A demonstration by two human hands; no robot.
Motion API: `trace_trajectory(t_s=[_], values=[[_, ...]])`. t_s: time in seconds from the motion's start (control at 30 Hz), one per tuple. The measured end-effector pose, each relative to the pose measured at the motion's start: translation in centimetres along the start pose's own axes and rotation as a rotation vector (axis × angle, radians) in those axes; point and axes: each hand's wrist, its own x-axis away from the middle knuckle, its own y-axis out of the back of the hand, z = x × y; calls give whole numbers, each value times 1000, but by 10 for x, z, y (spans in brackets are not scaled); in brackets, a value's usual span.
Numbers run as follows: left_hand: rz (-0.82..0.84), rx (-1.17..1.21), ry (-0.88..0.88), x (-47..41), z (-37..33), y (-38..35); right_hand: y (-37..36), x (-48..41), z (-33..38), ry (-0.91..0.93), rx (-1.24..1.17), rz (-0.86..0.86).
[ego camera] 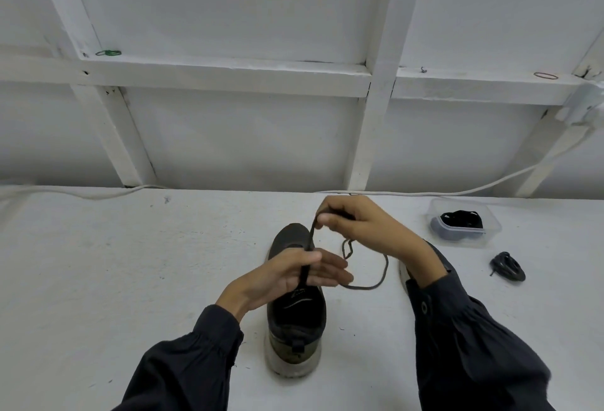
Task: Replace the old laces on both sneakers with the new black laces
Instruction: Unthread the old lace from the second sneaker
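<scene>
Dark lace (310, 234), taut between two hands. The right hand (346, 224) is up top, fingertips pinched tight on the strand. The left hand (294, 275) is lower, thumb clamping the same strand against its fingers. Under that hand the lace drops toward the sneaker (295, 322), which stands on the table (130, 263), toe pointing away from the person.

Is it through an eyelet? Can't call it, the left hand covers the throat of the shoe (nor can I say whether this lace is old or new).

Now the trouble spots. The slack swings out right in a big loop on the table, with a kinked bit near the right wrist, and a sharp pull could cinch that into a knot. Nobody's pinning the sneaker, so a hard upward tug may lift or tip it. The right forearm lies over the second sneaker (403, 275), only a pale sole edge showing, and a sleeve sweep could shove it. Further right sit a clear tub (490, 234) of black laces (461, 218) and a coiled bundle (508, 267). Dark on dark, easy to mix up.
</scene>
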Motion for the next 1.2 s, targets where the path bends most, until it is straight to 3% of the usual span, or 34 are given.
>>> trace_trajectory(t_s=[0.23,0.4,0.5,0.6,0.73,0.83,0.93,1.1,1.2], values=[[40,-59,-54,0,-2,-4,-27,-8,-35,-138,-92,-115],[-44,-7,-140,1,-15,-1,-64,17,-45,-190,-88,-34],[-97,-6,-156,0,-21,2,-81,28,-39,-145,92,34],[-117,-34,-171,-2,-21,6,-74,34,-33,-90,211,112],[-146,-54,-99,-4,-14,10,-44,34,-15,-62,170,173],[-171,-14,-71,-5,-9,10,-21,28,-5,-85,51,157],[-91,28,-83,-5,-7,6,-6,19,2,-71,28,143],[-15,-49,-70,-4,-5,0,3,-1,-3,-22,25,57],[13,-88,-92,-4,-6,-3,-7,-9,-11,-16,-107,-33]])
